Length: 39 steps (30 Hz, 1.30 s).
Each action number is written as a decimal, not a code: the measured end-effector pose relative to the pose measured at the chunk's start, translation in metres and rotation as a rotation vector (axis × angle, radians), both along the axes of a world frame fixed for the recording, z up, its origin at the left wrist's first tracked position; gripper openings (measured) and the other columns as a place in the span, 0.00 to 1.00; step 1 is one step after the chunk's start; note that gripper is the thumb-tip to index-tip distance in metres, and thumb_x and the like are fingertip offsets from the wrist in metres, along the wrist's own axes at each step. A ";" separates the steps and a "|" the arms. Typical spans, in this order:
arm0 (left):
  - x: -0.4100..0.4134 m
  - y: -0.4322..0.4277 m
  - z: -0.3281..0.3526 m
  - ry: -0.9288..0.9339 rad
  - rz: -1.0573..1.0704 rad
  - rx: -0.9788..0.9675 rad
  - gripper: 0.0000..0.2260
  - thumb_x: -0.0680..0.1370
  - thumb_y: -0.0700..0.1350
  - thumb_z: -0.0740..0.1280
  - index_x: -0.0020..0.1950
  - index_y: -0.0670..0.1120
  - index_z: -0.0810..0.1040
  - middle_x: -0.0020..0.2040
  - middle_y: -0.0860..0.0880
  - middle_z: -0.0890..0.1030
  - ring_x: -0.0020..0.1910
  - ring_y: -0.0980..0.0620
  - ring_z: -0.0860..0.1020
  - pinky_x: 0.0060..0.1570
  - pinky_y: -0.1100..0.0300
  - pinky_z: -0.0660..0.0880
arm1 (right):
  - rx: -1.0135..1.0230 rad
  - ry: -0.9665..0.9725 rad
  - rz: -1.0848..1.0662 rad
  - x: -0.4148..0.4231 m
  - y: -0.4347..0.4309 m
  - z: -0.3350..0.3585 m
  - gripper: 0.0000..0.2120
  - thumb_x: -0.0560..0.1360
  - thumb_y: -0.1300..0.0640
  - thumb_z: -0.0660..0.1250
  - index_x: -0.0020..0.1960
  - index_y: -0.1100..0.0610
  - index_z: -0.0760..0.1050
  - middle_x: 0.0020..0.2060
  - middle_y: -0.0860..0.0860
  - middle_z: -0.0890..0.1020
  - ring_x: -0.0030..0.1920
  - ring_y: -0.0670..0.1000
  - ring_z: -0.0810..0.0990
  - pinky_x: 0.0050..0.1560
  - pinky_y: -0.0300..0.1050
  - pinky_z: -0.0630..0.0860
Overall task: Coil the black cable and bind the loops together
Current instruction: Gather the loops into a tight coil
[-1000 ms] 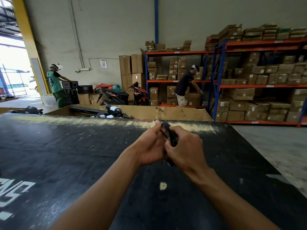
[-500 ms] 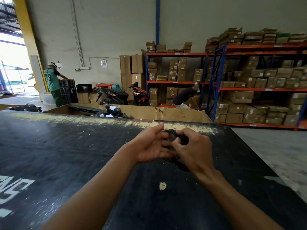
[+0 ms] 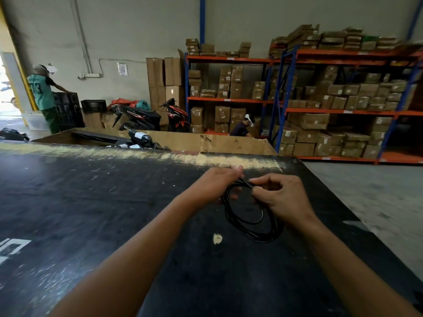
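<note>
Now the black table (image 3: 114,213) fills the near part. Over it, a bit right, the cable (image 3: 227,213) hangs in a few round loops. It looks light, thin and bendy, so the loops may spring apart. The best place to hold is the far top, where the loops meet. The left hand (image 3: 215,186) grips there, fingers (image 3: 234,196) through the ring, and the right hand (image 3: 283,197) pinches the same spot. Far off stand shelves (image 3: 338,111) of boxes (image 3: 306,121).

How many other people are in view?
2: a standing person in a green shirt, far left by black crates; a crouching person in a dark shirt at the orange shelving. Others may be hidden.
</note>
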<state>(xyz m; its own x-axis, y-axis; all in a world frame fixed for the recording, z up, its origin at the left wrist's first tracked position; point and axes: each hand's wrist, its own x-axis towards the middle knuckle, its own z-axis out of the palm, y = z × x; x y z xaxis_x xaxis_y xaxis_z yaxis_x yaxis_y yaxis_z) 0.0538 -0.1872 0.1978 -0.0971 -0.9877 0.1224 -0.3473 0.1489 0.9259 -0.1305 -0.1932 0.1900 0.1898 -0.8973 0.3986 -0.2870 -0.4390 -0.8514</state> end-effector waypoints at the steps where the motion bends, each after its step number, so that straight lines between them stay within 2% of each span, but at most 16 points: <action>1: -0.001 -0.001 -0.002 0.093 -0.036 0.092 0.18 0.80 0.58 0.61 0.54 0.45 0.82 0.48 0.44 0.86 0.44 0.48 0.84 0.46 0.54 0.81 | 0.023 -0.018 0.001 -0.002 0.001 -0.001 0.08 0.70 0.66 0.72 0.47 0.56 0.84 0.33 0.55 0.86 0.38 0.55 0.86 0.42 0.50 0.83; 4: 0.002 -0.003 -0.008 0.288 -0.130 0.215 0.14 0.80 0.50 0.65 0.55 0.42 0.83 0.43 0.44 0.84 0.38 0.50 0.82 0.41 0.55 0.80 | 0.122 -0.102 0.011 -0.008 0.005 -0.005 0.08 0.71 0.68 0.71 0.47 0.59 0.83 0.34 0.59 0.86 0.35 0.53 0.85 0.37 0.43 0.82; 6: 0.001 -0.005 -0.012 0.268 -0.152 0.202 0.11 0.80 0.48 0.66 0.53 0.42 0.84 0.41 0.46 0.84 0.34 0.54 0.79 0.38 0.59 0.79 | 0.134 -0.112 -0.001 -0.011 0.008 -0.010 0.08 0.72 0.68 0.71 0.47 0.59 0.83 0.34 0.59 0.85 0.32 0.48 0.84 0.34 0.38 0.80; 9: -0.009 -0.007 -0.015 0.242 -0.103 0.149 0.08 0.78 0.44 0.68 0.48 0.42 0.86 0.37 0.47 0.84 0.29 0.58 0.76 0.33 0.64 0.76 | 0.094 -0.059 -0.041 -0.015 0.014 -0.017 0.07 0.70 0.65 0.74 0.47 0.56 0.83 0.35 0.56 0.86 0.32 0.46 0.83 0.35 0.39 0.80; 13: -0.022 -0.009 -0.024 0.111 -0.093 0.052 0.06 0.78 0.43 0.69 0.48 0.43 0.86 0.34 0.49 0.83 0.26 0.59 0.73 0.29 0.65 0.74 | 0.023 0.153 -0.096 -0.024 0.021 -0.026 0.11 0.69 0.62 0.75 0.49 0.51 0.81 0.39 0.51 0.86 0.39 0.48 0.85 0.40 0.44 0.82; 16: -0.027 -0.012 -0.030 0.039 -0.069 -0.021 0.06 0.77 0.44 0.70 0.48 0.45 0.86 0.33 0.51 0.83 0.26 0.58 0.72 0.28 0.64 0.73 | 0.017 0.348 -0.068 -0.032 0.027 -0.031 0.19 0.70 0.62 0.73 0.58 0.48 0.78 0.44 0.42 0.82 0.44 0.38 0.82 0.43 0.33 0.78; 18: -0.029 -0.014 -0.035 0.050 -0.068 -0.029 0.05 0.77 0.44 0.70 0.46 0.46 0.87 0.32 0.50 0.84 0.26 0.57 0.72 0.28 0.65 0.73 | 0.015 0.445 -0.046 -0.038 0.032 -0.035 0.23 0.71 0.62 0.72 0.61 0.44 0.75 0.45 0.35 0.79 0.45 0.31 0.78 0.43 0.25 0.73; 20: -0.033 -0.014 -0.042 0.065 -0.091 -0.020 0.05 0.77 0.43 0.71 0.44 0.47 0.87 0.32 0.50 0.84 0.25 0.58 0.72 0.27 0.66 0.72 | -0.004 0.533 -0.058 -0.043 0.036 -0.038 0.23 0.73 0.62 0.71 0.62 0.41 0.73 0.44 0.31 0.76 0.46 0.27 0.75 0.42 0.22 0.70; 23: -0.037 -0.013 -0.052 -0.019 -0.119 -0.064 0.05 0.77 0.45 0.71 0.44 0.49 0.86 0.32 0.52 0.84 0.25 0.59 0.74 0.28 0.67 0.72 | 0.005 0.593 -0.052 -0.051 0.039 -0.039 0.22 0.74 0.61 0.70 0.60 0.39 0.73 0.43 0.30 0.76 0.46 0.26 0.74 0.43 0.23 0.68; 25: -0.036 -0.011 -0.058 -0.081 -0.142 -0.103 0.04 0.76 0.46 0.71 0.45 0.51 0.87 0.33 0.52 0.85 0.26 0.59 0.76 0.30 0.65 0.74 | 0.057 0.614 -0.009 -0.057 0.039 -0.037 0.22 0.75 0.61 0.70 0.60 0.37 0.73 0.45 0.33 0.78 0.47 0.30 0.76 0.48 0.30 0.70; 28: -0.034 -0.008 -0.065 -0.097 -0.220 -0.126 0.04 0.76 0.46 0.71 0.45 0.52 0.87 0.35 0.51 0.85 0.29 0.57 0.77 0.34 0.60 0.77 | 0.147 0.636 0.100 -0.069 0.040 -0.033 0.23 0.75 0.60 0.69 0.63 0.36 0.72 0.50 0.38 0.80 0.54 0.39 0.79 0.57 0.41 0.75; 30: -0.036 -0.007 -0.069 -0.081 -0.233 -0.135 0.05 0.76 0.45 0.71 0.45 0.52 0.87 0.34 0.50 0.85 0.29 0.57 0.76 0.34 0.61 0.76 | 0.167 0.648 0.156 -0.074 0.038 -0.030 0.26 0.75 0.61 0.68 0.63 0.34 0.71 0.48 0.37 0.80 0.52 0.38 0.79 0.54 0.37 0.76; 32: -0.041 -0.009 -0.071 -0.013 -0.204 -0.120 0.05 0.76 0.43 0.71 0.44 0.51 0.87 0.32 0.51 0.84 0.28 0.58 0.76 0.33 0.62 0.76 | 0.152 0.653 0.177 -0.078 0.034 -0.030 0.27 0.75 0.63 0.66 0.64 0.34 0.71 0.45 0.31 0.79 0.50 0.34 0.78 0.47 0.29 0.75; 34: -0.049 -0.012 -0.074 0.035 -0.136 -0.111 0.07 0.76 0.42 0.72 0.42 0.53 0.86 0.31 0.52 0.84 0.27 0.58 0.76 0.32 0.63 0.76 | 0.106 0.627 0.143 -0.081 0.029 -0.035 0.27 0.74 0.63 0.67 0.65 0.36 0.72 0.43 0.26 0.78 0.49 0.32 0.78 0.45 0.27 0.73; 37: -0.067 -0.020 -0.080 0.056 -0.052 -0.111 0.06 0.76 0.43 0.72 0.41 0.54 0.86 0.32 0.52 0.84 0.27 0.57 0.77 0.34 0.59 0.79 | 0.001 0.473 -0.024 -0.082 0.021 -0.052 0.19 0.73 0.56 0.72 0.62 0.42 0.79 0.48 0.34 0.83 0.49 0.34 0.80 0.50 0.31 0.74; 39: -0.082 -0.024 -0.084 0.091 -0.035 -0.093 0.05 0.76 0.44 0.72 0.42 0.52 0.86 0.33 0.50 0.85 0.28 0.57 0.78 0.37 0.57 0.81 | -0.063 0.311 -0.146 -0.086 0.016 -0.063 0.13 0.72 0.54 0.73 0.56 0.47 0.83 0.48 0.41 0.86 0.48 0.34 0.81 0.47 0.28 0.75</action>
<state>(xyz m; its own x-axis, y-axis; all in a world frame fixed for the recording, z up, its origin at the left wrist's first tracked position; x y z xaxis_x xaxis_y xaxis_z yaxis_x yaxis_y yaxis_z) -0.0285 -0.2114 0.1142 -0.1160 -0.9678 0.2234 -0.2559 0.2464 0.9348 -0.2165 -0.1771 0.1270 0.1827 -0.8995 0.3969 -0.5921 -0.4229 -0.6860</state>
